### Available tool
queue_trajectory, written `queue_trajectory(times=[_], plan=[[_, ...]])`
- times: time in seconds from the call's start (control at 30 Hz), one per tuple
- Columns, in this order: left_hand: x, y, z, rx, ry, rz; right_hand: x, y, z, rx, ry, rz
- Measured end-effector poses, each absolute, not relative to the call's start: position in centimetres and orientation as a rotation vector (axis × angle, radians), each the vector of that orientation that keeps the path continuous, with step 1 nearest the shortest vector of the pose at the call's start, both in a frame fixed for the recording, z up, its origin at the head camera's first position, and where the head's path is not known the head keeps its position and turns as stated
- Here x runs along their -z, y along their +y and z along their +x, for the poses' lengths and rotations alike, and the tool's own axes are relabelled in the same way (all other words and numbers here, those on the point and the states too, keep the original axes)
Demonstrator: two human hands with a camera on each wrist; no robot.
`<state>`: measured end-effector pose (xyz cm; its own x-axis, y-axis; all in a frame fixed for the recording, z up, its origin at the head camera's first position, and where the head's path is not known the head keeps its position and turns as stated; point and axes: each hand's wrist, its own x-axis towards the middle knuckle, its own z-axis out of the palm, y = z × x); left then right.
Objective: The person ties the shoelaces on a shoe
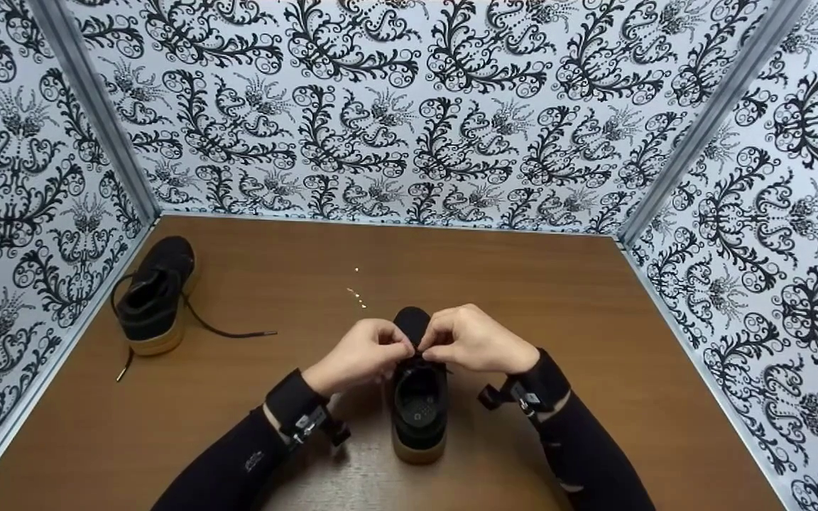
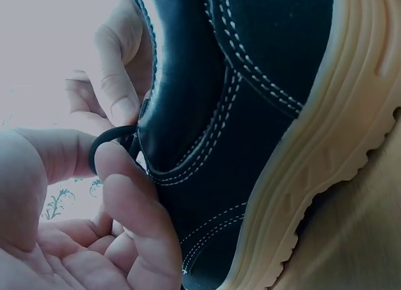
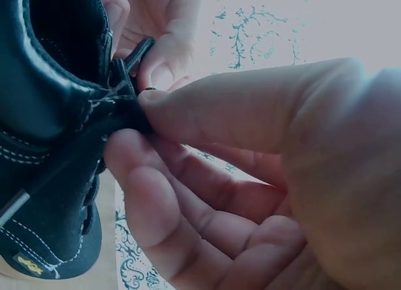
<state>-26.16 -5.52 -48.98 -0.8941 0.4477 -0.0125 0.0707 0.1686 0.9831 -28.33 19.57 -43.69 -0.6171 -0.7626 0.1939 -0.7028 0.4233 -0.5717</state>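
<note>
A black shoe with a tan sole stands upright on the brown table, its toe pointing away from me. Over its lacing my left hand pinches a black shoelace, which bends between thumb and index finger in the left wrist view. Facing it, my right hand has thumb and index finger closed together at the laces, pinching a dark piece of lace beside the shoe's tongue. A lace end with a metal-like tip hangs down the shoe's side in the right wrist view. Fingers partly hide the knot area.
Another black shoe sits at the table's left side, its loose lace trailing to the right. Small bright specks lie beyond the near shoe. Patterned walls enclose the brown table at the back and sides.
</note>
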Motion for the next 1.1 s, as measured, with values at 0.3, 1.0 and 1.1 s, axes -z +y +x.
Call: queue_trajectory(times=[0.3,1.0,1.1], plan=[[49.3,-5.2,-26.3,-1.836,2.134,0.48,44.0,19.0,-28.2,0.997,2.614,-1.229],[49.0,-5.9,-26.6,-1.865,2.035,0.564,44.6,17.8,-28.1,1.099,2.688,-0.975],[49.1,-6.1,-26.7,-1.843,2.029,0.569,44.5,17.9,-28.2,1.098,2.672,-0.977]])
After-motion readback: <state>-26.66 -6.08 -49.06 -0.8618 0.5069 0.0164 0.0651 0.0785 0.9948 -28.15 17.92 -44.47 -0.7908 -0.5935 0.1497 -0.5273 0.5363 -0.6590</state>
